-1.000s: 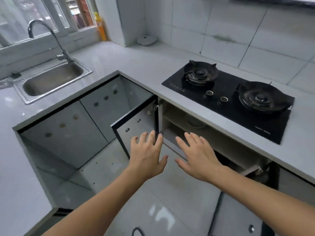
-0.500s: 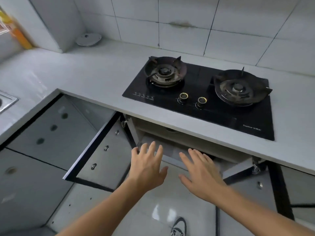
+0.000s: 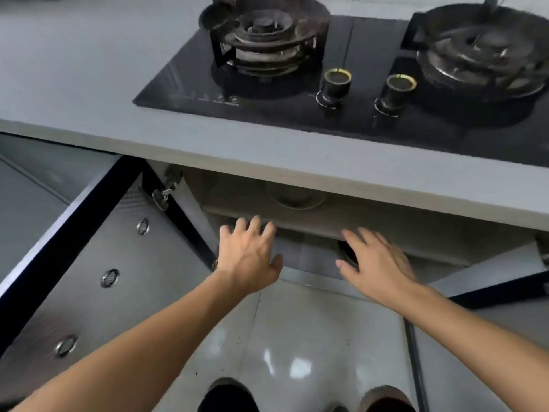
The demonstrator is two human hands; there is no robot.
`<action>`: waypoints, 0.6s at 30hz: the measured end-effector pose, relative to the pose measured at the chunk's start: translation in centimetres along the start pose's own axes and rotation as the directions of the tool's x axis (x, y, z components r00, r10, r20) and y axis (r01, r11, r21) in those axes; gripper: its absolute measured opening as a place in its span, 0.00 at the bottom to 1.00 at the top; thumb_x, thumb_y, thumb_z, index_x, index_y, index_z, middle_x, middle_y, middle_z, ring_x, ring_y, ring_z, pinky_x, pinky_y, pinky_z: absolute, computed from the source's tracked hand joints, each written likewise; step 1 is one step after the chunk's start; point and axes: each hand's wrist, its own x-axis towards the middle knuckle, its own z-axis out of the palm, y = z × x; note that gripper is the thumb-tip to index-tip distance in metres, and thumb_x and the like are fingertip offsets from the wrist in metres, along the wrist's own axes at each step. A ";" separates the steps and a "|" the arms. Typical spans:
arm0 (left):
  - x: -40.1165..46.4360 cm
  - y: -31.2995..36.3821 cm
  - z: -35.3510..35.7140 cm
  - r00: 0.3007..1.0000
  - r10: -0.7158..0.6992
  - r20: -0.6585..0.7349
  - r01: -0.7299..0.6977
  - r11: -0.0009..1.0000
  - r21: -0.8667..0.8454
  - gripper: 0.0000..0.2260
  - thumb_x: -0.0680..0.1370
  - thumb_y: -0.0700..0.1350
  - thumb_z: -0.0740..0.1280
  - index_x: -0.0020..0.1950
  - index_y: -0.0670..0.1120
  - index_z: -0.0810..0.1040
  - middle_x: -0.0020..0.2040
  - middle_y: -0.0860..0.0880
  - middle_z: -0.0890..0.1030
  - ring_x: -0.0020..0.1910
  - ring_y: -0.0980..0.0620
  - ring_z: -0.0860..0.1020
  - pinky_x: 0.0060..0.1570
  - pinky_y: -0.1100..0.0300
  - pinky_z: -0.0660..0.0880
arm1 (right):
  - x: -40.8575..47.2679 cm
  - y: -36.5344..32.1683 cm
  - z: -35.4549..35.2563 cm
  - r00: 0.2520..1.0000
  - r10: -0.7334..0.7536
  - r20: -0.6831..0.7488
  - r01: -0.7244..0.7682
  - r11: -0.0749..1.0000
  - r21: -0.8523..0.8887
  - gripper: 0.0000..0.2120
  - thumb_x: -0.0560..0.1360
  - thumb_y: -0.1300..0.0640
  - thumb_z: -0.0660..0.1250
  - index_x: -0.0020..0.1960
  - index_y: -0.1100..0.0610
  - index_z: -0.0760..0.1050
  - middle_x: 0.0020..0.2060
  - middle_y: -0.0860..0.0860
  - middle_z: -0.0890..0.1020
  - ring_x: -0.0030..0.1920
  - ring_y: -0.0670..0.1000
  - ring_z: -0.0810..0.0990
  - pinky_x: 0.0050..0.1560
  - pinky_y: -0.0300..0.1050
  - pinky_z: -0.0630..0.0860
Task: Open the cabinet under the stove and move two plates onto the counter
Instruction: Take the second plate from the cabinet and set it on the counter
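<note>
The cabinet under the black glass stove [image 3: 341, 114] stands with both doors swung out: the left door [image 3: 98, 263] with round vents and the right door [image 3: 499, 278]. On the upper shelf [image 3: 371, 215] inside, a pale round dish [image 3: 295, 199] shows dimly under the counter edge; whether it is a plate or a bowl I cannot tell. My left hand [image 3: 249, 257] and my right hand [image 3: 377, 263] reach toward the opening, palms down, fingers spread, holding nothing. Both hover in front of the shelf's front edge.
The grey counter [image 3: 89, 84] runs left of the stove. Two burners [image 3: 264, 40] and two knobs [image 3: 337, 81] sit on the stove. Glossy floor tiles [image 3: 297, 337] lie below, and my shoes [image 3: 228, 394] show at the bottom edge.
My view has moved closer and lower toward the cabinet. Both hands have advanced toward the shelf opening, still empty and spread.
</note>
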 end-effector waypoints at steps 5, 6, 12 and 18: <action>5.6 -1.2 7.7 0.997 0.015 -0.072 -0.016 1.000 -0.010 0.26 0.71 0.61 0.60 0.63 0.48 0.70 0.61 0.43 0.76 0.58 0.40 0.73 0.52 0.41 0.70 | 5.7 0.6 7.0 0.995 0.052 -0.087 -0.052 0.999 0.009 0.30 0.75 0.42 0.61 0.73 0.52 0.62 0.70 0.59 0.69 0.68 0.60 0.67 0.64 0.52 0.68; 6.9 -1.4 8.9 0.996 0.006 -0.087 -0.006 1.000 -0.001 0.26 0.71 0.61 0.60 0.63 0.47 0.71 0.60 0.43 0.77 0.58 0.40 0.73 0.53 0.41 0.70 | 7.0 0.7 8.1 0.992 0.068 -0.104 -0.065 0.997 0.027 0.30 0.75 0.42 0.62 0.73 0.52 0.62 0.69 0.59 0.69 0.68 0.60 0.68 0.63 0.53 0.70; 12.9 -3.5 13.6 0.985 -0.072 -0.157 0.074 0.997 0.009 0.28 0.70 0.63 0.63 0.66 0.50 0.70 0.63 0.44 0.75 0.60 0.41 0.74 0.55 0.45 0.70 | 14.0 2.2 12.4 0.946 0.155 -0.283 -0.095 0.972 0.216 0.27 0.75 0.45 0.63 0.71 0.54 0.66 0.68 0.58 0.71 0.67 0.60 0.68 0.63 0.51 0.68; 17.3 -5.1 15.8 0.979 -0.142 -0.146 0.119 0.981 -0.153 0.24 0.71 0.55 0.64 0.66 0.51 0.70 0.64 0.44 0.75 0.58 0.40 0.77 0.50 0.51 0.73 | 19.5 3.6 14.6 0.915 0.153 -0.372 -0.053 0.963 0.266 0.20 0.74 0.49 0.65 0.64 0.56 0.73 0.60 0.60 0.78 0.60 0.62 0.75 0.58 0.51 0.72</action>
